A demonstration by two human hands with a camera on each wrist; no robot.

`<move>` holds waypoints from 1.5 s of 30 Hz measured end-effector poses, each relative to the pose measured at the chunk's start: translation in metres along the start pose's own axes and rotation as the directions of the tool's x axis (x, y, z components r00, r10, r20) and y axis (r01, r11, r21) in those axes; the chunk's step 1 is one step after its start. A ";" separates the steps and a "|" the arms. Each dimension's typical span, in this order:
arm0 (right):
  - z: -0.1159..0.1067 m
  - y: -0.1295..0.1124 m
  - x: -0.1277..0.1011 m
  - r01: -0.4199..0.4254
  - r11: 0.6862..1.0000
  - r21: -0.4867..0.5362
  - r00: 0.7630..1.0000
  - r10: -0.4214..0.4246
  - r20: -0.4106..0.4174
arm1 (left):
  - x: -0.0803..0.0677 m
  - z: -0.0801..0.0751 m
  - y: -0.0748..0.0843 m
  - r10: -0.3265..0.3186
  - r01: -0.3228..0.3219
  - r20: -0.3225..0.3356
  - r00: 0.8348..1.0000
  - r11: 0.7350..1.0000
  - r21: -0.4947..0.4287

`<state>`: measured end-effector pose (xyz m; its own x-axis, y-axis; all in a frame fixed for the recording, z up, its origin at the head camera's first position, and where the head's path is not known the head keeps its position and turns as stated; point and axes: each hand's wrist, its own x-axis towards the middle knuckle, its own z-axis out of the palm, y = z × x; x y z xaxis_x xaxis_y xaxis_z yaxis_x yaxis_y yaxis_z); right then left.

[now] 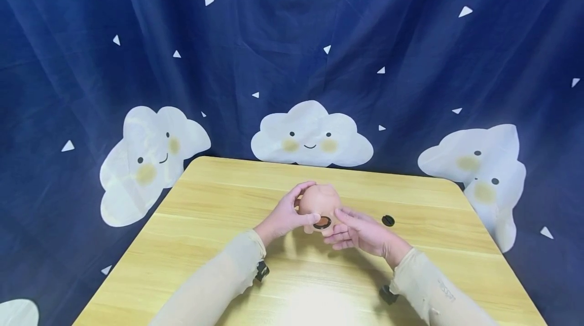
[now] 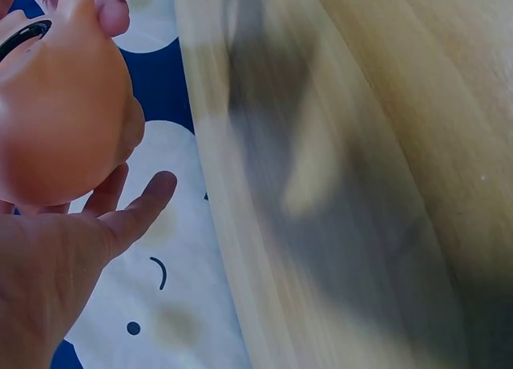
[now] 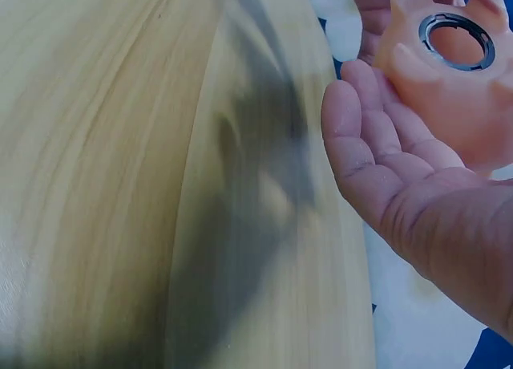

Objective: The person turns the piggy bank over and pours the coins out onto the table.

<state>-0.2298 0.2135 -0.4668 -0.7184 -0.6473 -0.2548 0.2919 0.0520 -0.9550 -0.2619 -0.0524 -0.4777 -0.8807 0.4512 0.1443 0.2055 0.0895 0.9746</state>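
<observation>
A peach-coloured rubber toy figure is held just above the middle of the wooden table. Its underside, with a black-ringed round opening, faces me. My left hand grips the toy from the left, fingers curled over its top and thumb near the opening. My right hand lies with straight fingers against the toy's lower right side. A small black round cap lies on the table just right of the hands.
A dark blue curtain with white clouds hangs behind and around the table. The table's far edge is a short way beyond the hands. Light sleeves cover both forearms.
</observation>
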 end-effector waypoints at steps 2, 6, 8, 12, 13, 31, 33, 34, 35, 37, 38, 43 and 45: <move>0.000 0.001 0.001 -0.007 0.999 0.032 1.000 0.007 0.009 | 0.000 0.000 0.000 0.000 0.000 0.004 1.000 1.000 0.002; 0.001 0.005 0.003 -0.012 0.996 0.087 1.000 0.012 0.004 | -0.001 -0.001 0.000 0.003 -0.003 0.025 1.000 1.000 -0.006; 0.000 0.007 0.004 -0.013 0.995 0.100 1.000 0.014 0.000 | -0.002 -0.002 -0.001 -0.003 0.004 0.047 0.999 1.000 -0.018; -0.001 0.010 0.006 -0.012 0.995 0.096 1.000 0.012 -0.003 | -0.002 -0.006 -0.003 -0.019 0.021 0.088 0.996 1.000 -0.016; -0.001 0.011 0.006 -0.011 0.996 0.092 1.000 0.011 -0.003 | -0.002 -0.007 -0.002 -0.026 0.027 0.098 0.995 1.000 -0.011; 0.000 0.016 0.007 0.050 0.996 0.074 0.996 -0.044 -0.073 | -0.002 -0.015 0.002 -0.058 0.037 0.104 0.993 0.981 0.191; 0.001 0.017 0.008 0.066 0.996 0.059 0.993 -0.059 -0.103 | -0.003 -0.016 0.002 -0.078 0.054 0.101 0.992 0.975 0.214; 0.002 0.018 0.008 0.074 0.996 0.049 0.991 -0.068 -0.115 | -0.003 -0.017 0.003 -0.091 0.067 0.099 0.991 0.972 0.224; 0.002 0.019 0.009 0.081 0.996 0.039 0.989 -0.076 -0.129 | -0.003 -0.017 0.004 -0.111 0.088 0.100 0.989 0.972 0.217; 0.003 0.021 0.010 0.091 0.996 0.016 0.983 -0.087 -0.163 | -0.005 -0.017 0.007 -0.154 0.133 0.096 0.983 0.972 0.195; 0.004 0.022 0.011 0.096 0.995 0.002 0.979 -0.094 -0.179 | -0.005 -0.017 0.008 -0.175 0.156 0.094 0.980 0.971 0.178; 0.004 0.027 0.015 0.095 0.992 -0.083 0.964 -0.113 -0.242 | -0.007 -0.016 0.017 -0.263 0.253 0.082 0.961 0.960 0.118; 0.005 0.028 0.016 0.093 0.990 -0.105 0.961 -0.117 -0.252 | -0.006 -0.016 0.018 -0.283 0.273 0.080 0.956 0.956 0.110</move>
<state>-0.2303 0.2011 -0.4969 -0.8831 -0.4367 -0.1713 0.1557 0.0715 -0.9852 -0.2598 -0.0680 -0.4586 -0.8656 0.4774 -0.1513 0.0025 0.3062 0.9520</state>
